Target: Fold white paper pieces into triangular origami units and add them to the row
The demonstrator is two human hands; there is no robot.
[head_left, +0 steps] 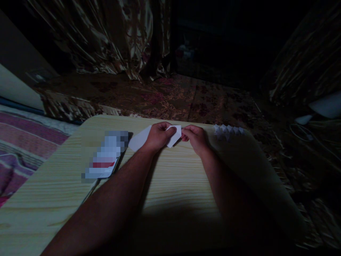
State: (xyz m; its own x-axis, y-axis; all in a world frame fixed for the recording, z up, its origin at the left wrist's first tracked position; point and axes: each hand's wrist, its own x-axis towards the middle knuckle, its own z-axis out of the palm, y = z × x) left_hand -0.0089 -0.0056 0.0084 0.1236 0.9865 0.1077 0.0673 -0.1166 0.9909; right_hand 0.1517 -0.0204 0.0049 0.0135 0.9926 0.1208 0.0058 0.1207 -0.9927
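Note:
A small folded piece of white paper (174, 137) is pinched in my left hand (159, 135), thumb on top, just above the wooden table. My right hand (194, 136) is closed at the paper's right corner, its thumb and forefinger pressed together there. Whether those fingertips grip the corner or only touch it is hard to make out. Behind my left hand lies white paper (140, 139), partly hidden by the hand. Several small folded white paper pieces (229, 130) stand in a row at the table's far right.
A phone (108, 154) with a blurred, lit screen lies left on the wooden table (181, 185), a cable running from its near end. Past the far edge is a patterned cloth-covered ledge (160, 96) with curtains (138, 35). Striped bedding (29, 138) is left; a white lamp-like object (326, 106) is right.

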